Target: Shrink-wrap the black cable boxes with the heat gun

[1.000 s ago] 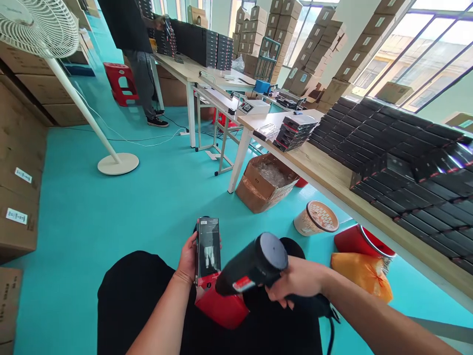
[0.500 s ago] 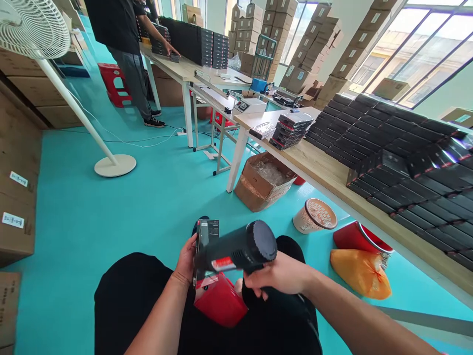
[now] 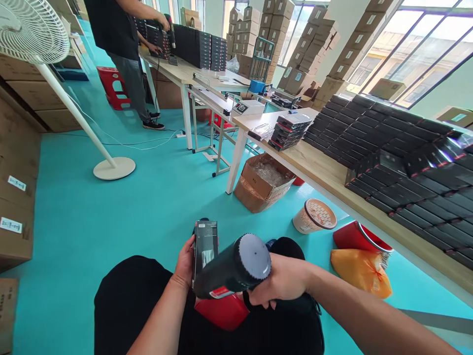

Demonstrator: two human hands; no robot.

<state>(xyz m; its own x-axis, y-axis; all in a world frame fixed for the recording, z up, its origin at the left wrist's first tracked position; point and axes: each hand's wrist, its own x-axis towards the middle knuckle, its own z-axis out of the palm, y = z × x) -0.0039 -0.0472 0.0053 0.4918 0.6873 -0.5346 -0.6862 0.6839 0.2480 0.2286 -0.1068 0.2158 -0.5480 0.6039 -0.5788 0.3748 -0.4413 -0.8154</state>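
Observation:
My right hand [image 3: 279,278] is wrapped round the handle of a black heat gun [image 3: 231,266] with a red label. The gun's rear end faces up towards me, and its barrel points left and down at a slim black box [image 3: 206,241]. My left hand [image 3: 185,264] grips that box by its left edge, holding it upright over my lap. The barrel hides the lower part of the box, and I cannot tell whether the nozzle touches it. Between my legs, below both, is the red seat of a stool [image 3: 223,313].
On the right-hand table [image 3: 334,167] stand many stacked black boxes [image 3: 391,158] and a smaller stack [image 3: 290,130]. Beneath are an open carton [image 3: 254,190], a bin [image 3: 308,219] and an orange bag [image 3: 360,271]. A fan [image 3: 114,167] stands left; a co-worker [image 3: 127,64] works behind.
The heat gun's rear has tilted down and towards me, and its barrel has shifted lower across the box. The box has turned slightly. The co-worker has raised a dark tool over the far table.

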